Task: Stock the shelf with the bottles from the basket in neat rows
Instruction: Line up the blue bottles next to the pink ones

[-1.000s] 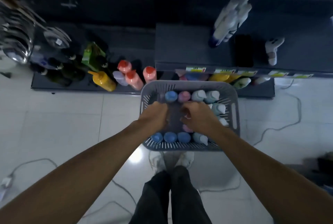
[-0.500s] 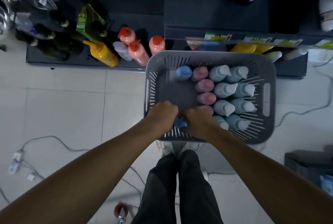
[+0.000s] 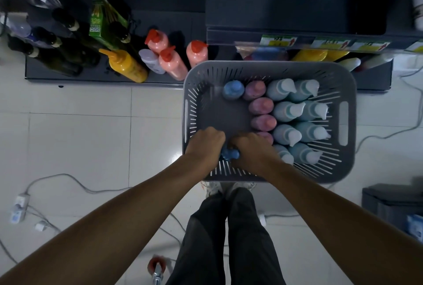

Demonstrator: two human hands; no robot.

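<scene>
Both hands have shifted from the basket's middle to its lower-left corner. Left hand [image 3: 204, 145] and right hand [image 3: 250, 150] are curling downward, pressing against a blue bottle [image 3: 230, 154] between them; which hand is grasping it cannot be told. The basket [image 3: 270, 64] is sitting at frame centre, below the shelf [image 3: 263, 10]. Risk: a partial hold may be letting the bottle slip, toppling the neighbouring pink bottles [image 3: 263, 122].

White cables [image 3: 57, 177] and a white power strip [image 3: 19, 207] trail across a white glossy tiled floor [image 3: 80, 135]; a low dark shelf [image 3: 91, 77] at its far edge holds bottles [image 3: 171, 62].
</scene>
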